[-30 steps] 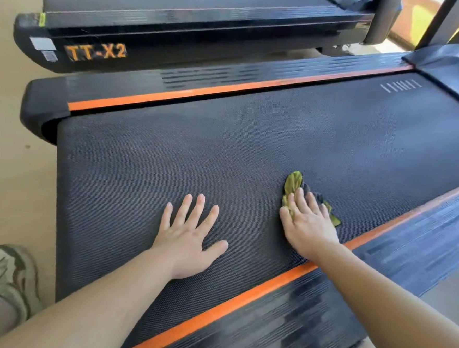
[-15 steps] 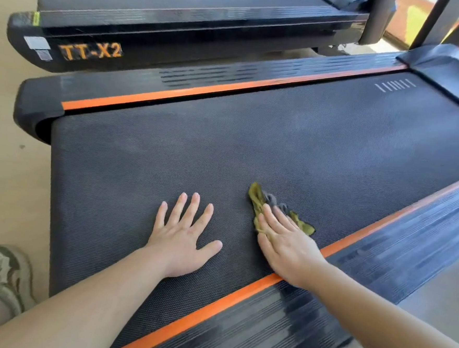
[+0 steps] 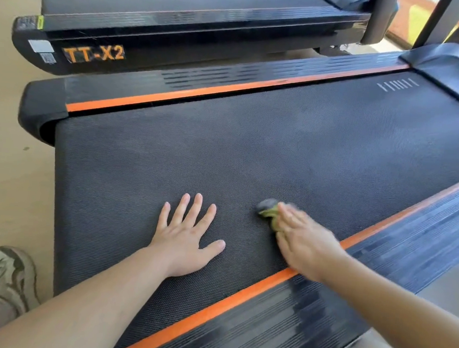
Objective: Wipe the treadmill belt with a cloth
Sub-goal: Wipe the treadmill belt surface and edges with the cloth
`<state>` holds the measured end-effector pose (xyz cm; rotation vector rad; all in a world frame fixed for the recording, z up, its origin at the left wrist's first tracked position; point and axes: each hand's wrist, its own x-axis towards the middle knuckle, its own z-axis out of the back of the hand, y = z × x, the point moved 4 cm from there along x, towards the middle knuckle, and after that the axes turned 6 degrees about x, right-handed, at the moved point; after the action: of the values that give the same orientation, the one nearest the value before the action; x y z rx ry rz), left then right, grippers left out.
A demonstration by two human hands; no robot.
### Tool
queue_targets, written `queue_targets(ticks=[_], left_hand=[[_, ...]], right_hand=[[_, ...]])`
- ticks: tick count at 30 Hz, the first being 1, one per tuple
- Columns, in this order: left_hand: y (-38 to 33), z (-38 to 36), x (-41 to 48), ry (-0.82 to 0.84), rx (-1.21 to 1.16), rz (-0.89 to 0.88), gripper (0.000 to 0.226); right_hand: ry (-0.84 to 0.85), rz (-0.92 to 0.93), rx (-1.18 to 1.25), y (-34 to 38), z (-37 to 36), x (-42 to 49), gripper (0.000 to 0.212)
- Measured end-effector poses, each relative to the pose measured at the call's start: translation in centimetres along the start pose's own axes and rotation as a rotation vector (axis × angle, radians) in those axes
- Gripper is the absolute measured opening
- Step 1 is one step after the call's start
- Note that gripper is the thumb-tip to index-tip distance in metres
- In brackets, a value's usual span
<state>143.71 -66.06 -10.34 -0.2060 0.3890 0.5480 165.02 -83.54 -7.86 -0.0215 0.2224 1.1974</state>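
Observation:
The black textured treadmill belt (image 3: 251, 153) fills the middle of the head view, with an orange stripe along each side. My left hand (image 3: 185, 238) lies flat on the belt with fingers spread. My right hand (image 3: 302, 238), blurred by motion, presses a small crumpled green and grey cloth (image 3: 268, 210) onto the belt near the right orange stripe. Only the cloth's far end shows past my fingers; the rest is under my hand.
The ribbed right side rail (image 3: 322, 302) runs under my right forearm. A second treadmill marked TT-X2 (image 3: 94, 54) stands just behind. Black uprights (image 3: 377, 18) rise at the top right. Tan floor (image 3: 5, 185) lies left, with a worn shoe (image 3: 1, 277) at the bottom left.
My right hand slid the cloth left along the belt, toward my left hand, and now sweeps quickly with the cloth bunched tighter. My left hand stayed planted.

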Motion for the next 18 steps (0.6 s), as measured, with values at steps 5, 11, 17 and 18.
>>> queue_targets(ticks=[5,11,17,18], left_hand=[[0.0,-0.1,0.0,-0.007,0.005,0.007,0.087],[-0.3,0.3,0.3,0.018,-0.022,0.013,0.085],[2.3,2.1,-1.7,-0.054,-0.01,-0.015,0.082],[3.2,1.7,-2.7,-0.076,0.0,0.034,0.082]], right_hand=[[0.056,-0.489,0.176,-5.4,1.3,0.8,0.071],[0.034,-0.061,0.232,7.5,0.0,-0.1,0.063],[0.094,-0.25,0.201,4.8,-0.5,0.5,0.066],[0.095,-0.299,0.223,5.0,-0.7,0.8,0.066]])
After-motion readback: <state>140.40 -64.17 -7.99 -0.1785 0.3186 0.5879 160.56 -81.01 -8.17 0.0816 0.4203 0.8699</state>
